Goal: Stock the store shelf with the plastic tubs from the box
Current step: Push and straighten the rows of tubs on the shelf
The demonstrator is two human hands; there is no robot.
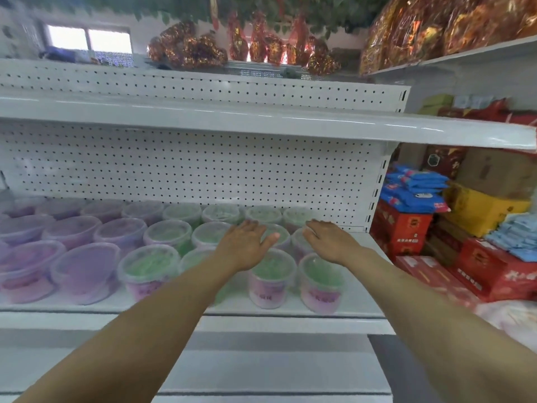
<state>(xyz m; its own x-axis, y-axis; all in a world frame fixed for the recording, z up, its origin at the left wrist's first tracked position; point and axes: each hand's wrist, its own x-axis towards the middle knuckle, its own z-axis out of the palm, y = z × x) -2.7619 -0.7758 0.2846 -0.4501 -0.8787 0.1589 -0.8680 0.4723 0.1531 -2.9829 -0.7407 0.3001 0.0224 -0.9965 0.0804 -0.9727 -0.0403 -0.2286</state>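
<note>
Rows of clear-lidded plastic tubs fill the white shelf (290, 311). Tubs with green contents (149, 264) stand on the right half, purple tubs (84, 270) on the left. My left hand (244, 245) reaches over the green tubs with fingers straight, lying flat on a lid in the middle row. My right hand (327, 241) is stretched out beside it, its fingers resting on the rightmost tub (299, 242) of that row. Neither hand grips anything. The box is out of view.
An upper white shelf (261, 120) overhangs the tubs, with a pegboard back (203, 167) behind. Red cartons (401, 228), a yellow box (482, 207) and blue packets (415, 189) are stacked to the right. Red and gold wrapped goods (255, 45) sit above.
</note>
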